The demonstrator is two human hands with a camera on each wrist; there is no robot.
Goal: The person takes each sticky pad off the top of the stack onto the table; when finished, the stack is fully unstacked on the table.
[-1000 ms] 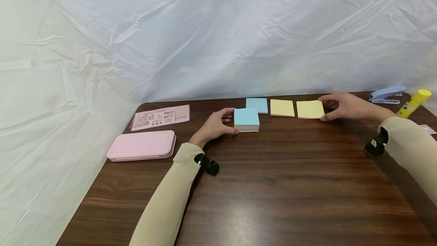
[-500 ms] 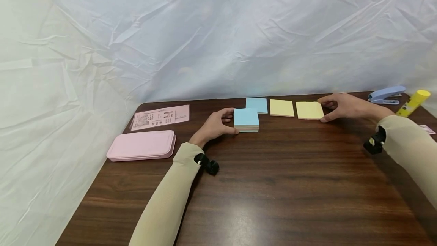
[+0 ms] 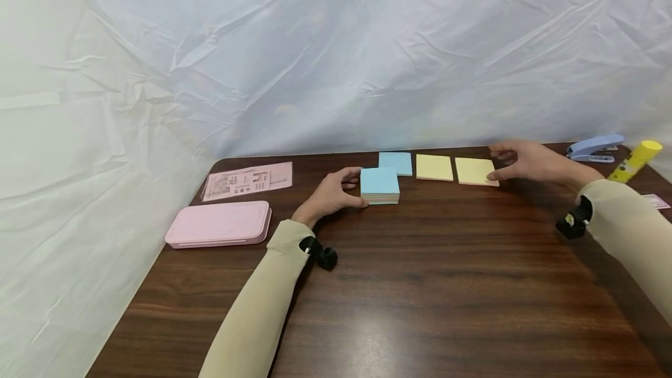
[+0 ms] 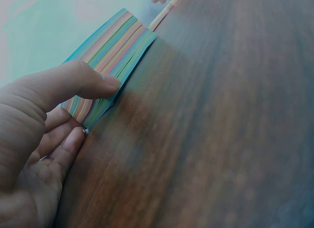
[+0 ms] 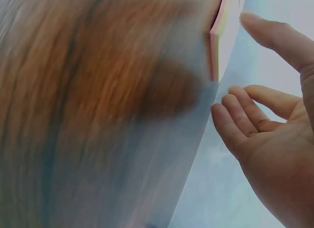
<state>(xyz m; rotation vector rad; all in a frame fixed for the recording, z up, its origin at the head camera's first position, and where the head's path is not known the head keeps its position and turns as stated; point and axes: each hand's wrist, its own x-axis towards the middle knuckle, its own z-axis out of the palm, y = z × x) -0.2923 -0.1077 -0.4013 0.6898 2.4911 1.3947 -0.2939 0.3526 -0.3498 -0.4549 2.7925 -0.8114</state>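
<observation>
Lifted slightly since a second ago, the right hand (image 3: pixel 530 162) now hovers with loosely spread fingers just off the end yellow note (image 3: pixel 475 171), third in the row behind the pad (image 3: pixel 380 185). Left hand (image 3: pixel 331 194) pinches the pad's side. Laying out notes appears under way; peeling another sheet likely comes next, needing the pad kept steady.

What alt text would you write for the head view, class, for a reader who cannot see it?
A person's left hand grips a thick blue sticky-note pad on a dark wooden table, while the right hand hovers open beside a yellow pad. Nearby lie another yellow pad, a pink case and a stapler.
</observation>
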